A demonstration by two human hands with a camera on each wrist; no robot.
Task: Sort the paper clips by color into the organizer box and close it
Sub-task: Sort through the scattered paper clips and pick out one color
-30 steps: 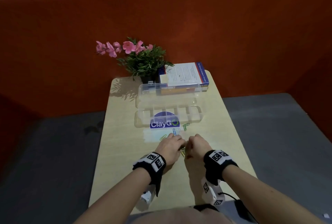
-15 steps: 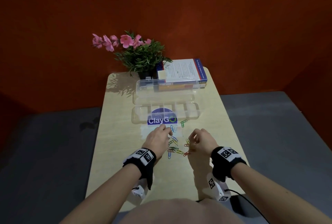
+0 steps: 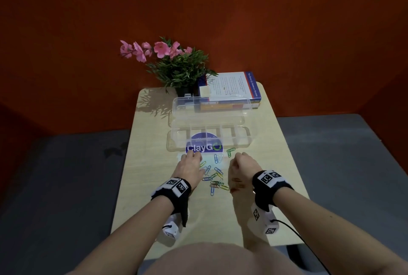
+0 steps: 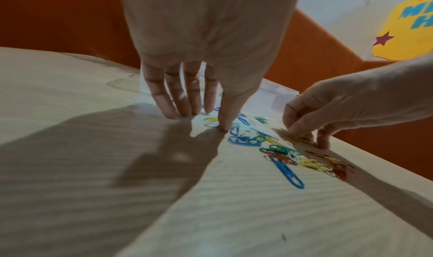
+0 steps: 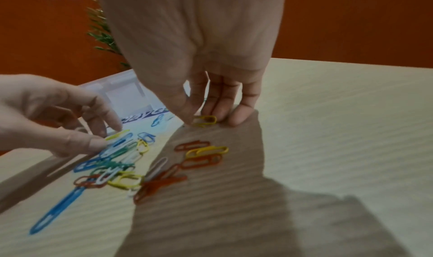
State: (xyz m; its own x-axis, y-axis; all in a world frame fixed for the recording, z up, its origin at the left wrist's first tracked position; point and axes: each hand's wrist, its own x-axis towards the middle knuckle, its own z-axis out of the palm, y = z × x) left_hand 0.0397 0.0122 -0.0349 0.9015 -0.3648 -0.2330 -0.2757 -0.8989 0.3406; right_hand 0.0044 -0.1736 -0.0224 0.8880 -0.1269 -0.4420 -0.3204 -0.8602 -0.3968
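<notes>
The desk (image 3: 154, 186) is occupied at its far end by a potted plant (image 3: 176, 69) and a book (image 3: 231, 87). Nearer, the clear organizer box (image 3: 209, 129) is seen with its lid raised. Between the box and the person, the coloured paper clips (image 3: 215, 177) are scattered. The left hand (image 3: 189, 168) is spread, fingertips pressed on the desk beside the clips. A yellow clip (image 5: 206, 120) is pinched by the right hand (image 3: 241, 165) against the desk.

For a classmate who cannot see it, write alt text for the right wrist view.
The right hand pinches a yellow paper clip against a pale table. To its left the left hand reaches into a scatter of mixed-colour clips, with the clear organizer box behind.
</notes>
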